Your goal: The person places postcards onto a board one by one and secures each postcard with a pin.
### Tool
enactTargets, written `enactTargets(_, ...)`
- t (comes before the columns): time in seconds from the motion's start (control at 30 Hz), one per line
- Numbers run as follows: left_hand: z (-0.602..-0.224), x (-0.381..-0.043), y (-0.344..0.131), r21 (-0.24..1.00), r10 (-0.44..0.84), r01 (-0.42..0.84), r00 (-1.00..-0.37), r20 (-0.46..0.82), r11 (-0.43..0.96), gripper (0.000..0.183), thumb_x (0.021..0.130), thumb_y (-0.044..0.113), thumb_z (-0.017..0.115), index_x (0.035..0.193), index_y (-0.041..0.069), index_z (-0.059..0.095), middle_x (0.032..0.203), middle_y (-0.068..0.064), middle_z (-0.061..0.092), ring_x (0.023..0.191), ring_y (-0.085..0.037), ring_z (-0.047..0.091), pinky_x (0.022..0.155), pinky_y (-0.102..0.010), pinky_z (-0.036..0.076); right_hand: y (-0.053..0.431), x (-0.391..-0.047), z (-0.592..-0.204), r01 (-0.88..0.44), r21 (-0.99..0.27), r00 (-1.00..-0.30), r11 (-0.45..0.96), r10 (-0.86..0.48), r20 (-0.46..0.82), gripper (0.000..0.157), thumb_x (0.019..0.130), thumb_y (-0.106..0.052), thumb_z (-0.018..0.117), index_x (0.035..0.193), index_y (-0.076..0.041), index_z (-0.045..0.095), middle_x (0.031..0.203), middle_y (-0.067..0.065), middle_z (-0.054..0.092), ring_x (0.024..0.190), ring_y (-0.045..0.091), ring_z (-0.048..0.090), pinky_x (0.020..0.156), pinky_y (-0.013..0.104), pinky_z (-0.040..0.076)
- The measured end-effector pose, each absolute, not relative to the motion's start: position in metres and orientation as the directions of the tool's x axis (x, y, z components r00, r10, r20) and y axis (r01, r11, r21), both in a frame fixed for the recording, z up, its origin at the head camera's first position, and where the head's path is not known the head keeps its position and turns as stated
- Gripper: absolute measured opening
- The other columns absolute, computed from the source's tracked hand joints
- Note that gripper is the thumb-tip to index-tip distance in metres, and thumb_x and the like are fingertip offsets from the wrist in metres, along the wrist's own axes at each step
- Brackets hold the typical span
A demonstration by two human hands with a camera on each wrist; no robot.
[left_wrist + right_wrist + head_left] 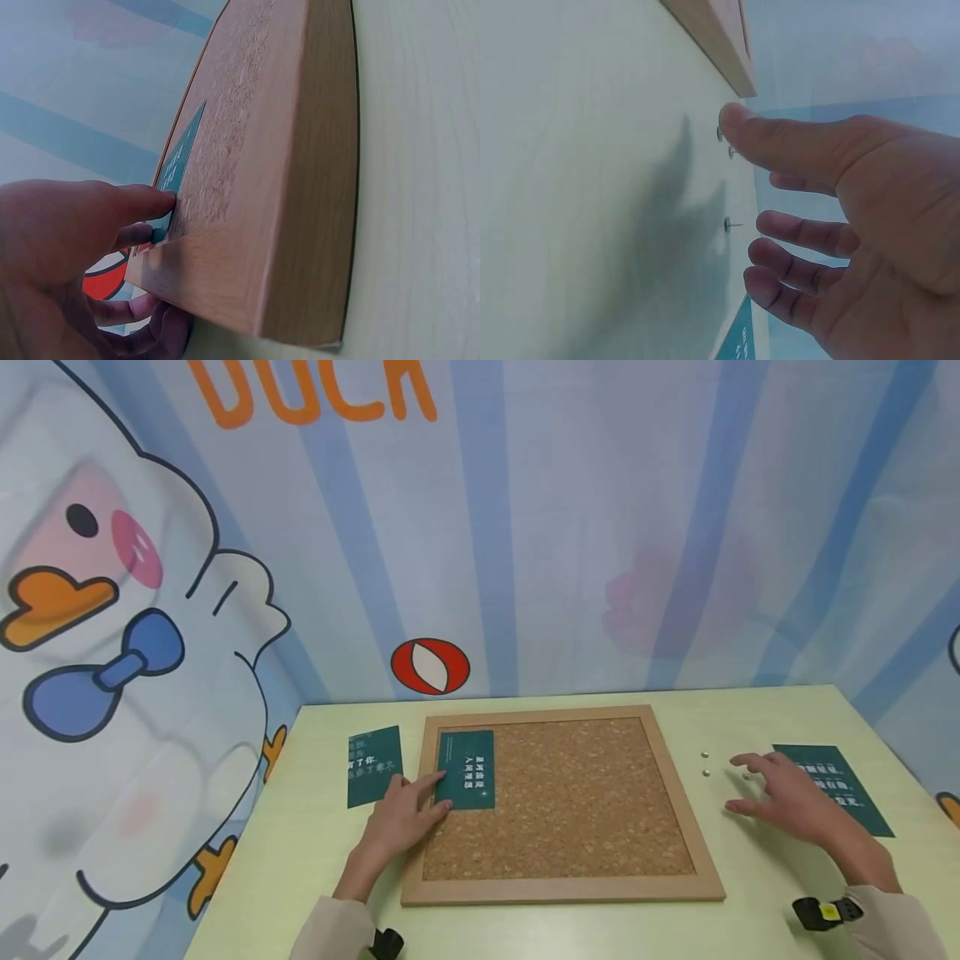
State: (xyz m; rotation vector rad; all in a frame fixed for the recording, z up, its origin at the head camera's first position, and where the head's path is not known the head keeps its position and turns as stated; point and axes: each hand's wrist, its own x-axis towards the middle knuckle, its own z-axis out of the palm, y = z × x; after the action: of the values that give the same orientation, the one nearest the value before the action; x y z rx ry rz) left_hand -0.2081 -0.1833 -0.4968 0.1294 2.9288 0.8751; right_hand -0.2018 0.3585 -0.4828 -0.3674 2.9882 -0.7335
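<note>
A dark green card [467, 770] with white writing lies on the left end of a wood-framed cork board [577, 810]. My left hand [405, 817] rests over the board's left frame, and its thumb and index fingertips touch the card's left edge. In the left wrist view, the other fingers [124, 307] hang outside the frame. My right hand [787, 797] hovers above the table to the right of the board, fingers spread with nothing between them. Below its fingertips is a thumbtack [727, 225], point upward. Two more thumbtacks [705, 764] lie nearer the board.
A second green card [373, 768] lies on the table left of the board. A third card [843, 789] lies at the right, partly behind my right hand. The pale table [540, 935] meets a hanging cloth [540, 543] with a duck print at the back.
</note>
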Motion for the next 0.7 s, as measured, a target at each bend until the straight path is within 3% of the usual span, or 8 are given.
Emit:
enactTargets(0.27,-0.495,-0.209,-0.183,0.549,0.107,0.054,-0.992,-0.064,0.834,0.056,0.098,0.039,0.072,0.149,0.020,0.060,0.105,-0.013,0.047,0.075,-0.024,0.047,0.057,-0.035,0.037,0.367,-0.200,-0.492,-0.207,-0.438,-0.975,0.875,-0.220,0.022,0.051,0.088,-0.012,0.082,0.125,0.014,0.060,0.108,0.029,0.062,0.082,0.032,0.062,0.068,0.047,0.052)
enactTargets(0.7,-0.495,-0.211,-0.184,0.550,0.108,0.056,-0.992,-0.063,0.834,0.057,0.097,0.039,0.073,0.149,0.019,0.060,0.103,-0.013,0.046,0.078,-0.024,0.046,0.058,-0.035,0.036,0.365,-0.203,-0.507,-0.208,-0.410,-0.977,0.888,-0.167,0.134,0.031,0.096,-0.004,0.069,0.119,0.017,0.063,0.103,0.032,0.058,0.078,0.035,0.061,0.067,0.052,0.053)
